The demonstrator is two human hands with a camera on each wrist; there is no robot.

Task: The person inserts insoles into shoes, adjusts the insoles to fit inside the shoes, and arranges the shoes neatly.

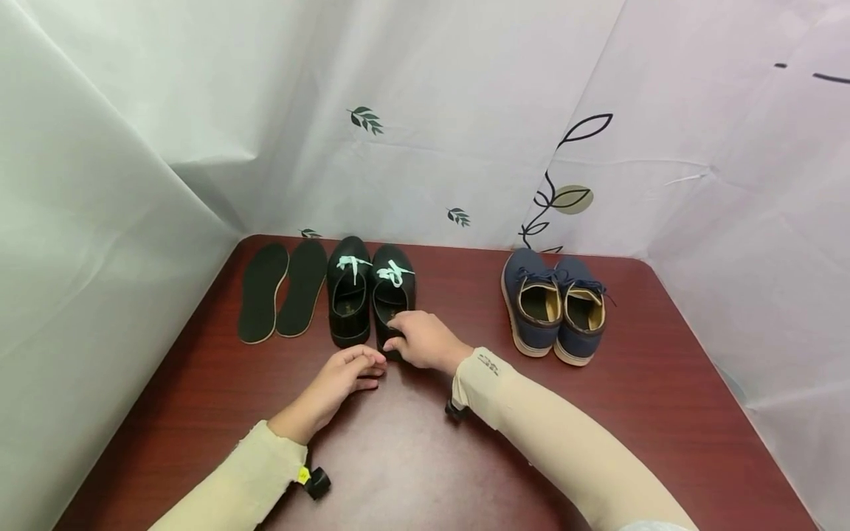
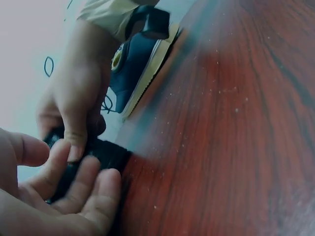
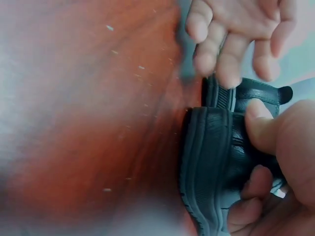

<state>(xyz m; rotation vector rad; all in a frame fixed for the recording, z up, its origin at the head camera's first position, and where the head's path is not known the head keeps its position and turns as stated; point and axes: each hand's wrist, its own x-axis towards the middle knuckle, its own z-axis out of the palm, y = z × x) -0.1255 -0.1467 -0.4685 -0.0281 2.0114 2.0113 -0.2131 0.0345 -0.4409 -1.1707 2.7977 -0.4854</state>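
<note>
A pair of black shoes with pale mint laces stands side by side toward the back of the table. My right hand (image 1: 425,341) grips the heel of the right black shoe (image 1: 393,284); in the right wrist view its thumb and curled fingers lie on either side of the black heel (image 3: 209,147). Just behind the left black shoe (image 1: 348,321), my left hand (image 1: 341,377) hovers with relaxed, slightly bent fingers and holds nothing. Those spread fingers also show in the left wrist view, close to the right hand (image 2: 78,93). Part of the gripped shoe is hidden by the right hand.
Two black insoles (image 1: 263,293) lie flat left of the black shoes. A pair of navy shoes (image 1: 531,324) with tan soles stands at the back right. The reddish-brown table (image 1: 458,295) is bordered behind and at the sides by a white patterned sheet (image 1: 425,147).
</note>
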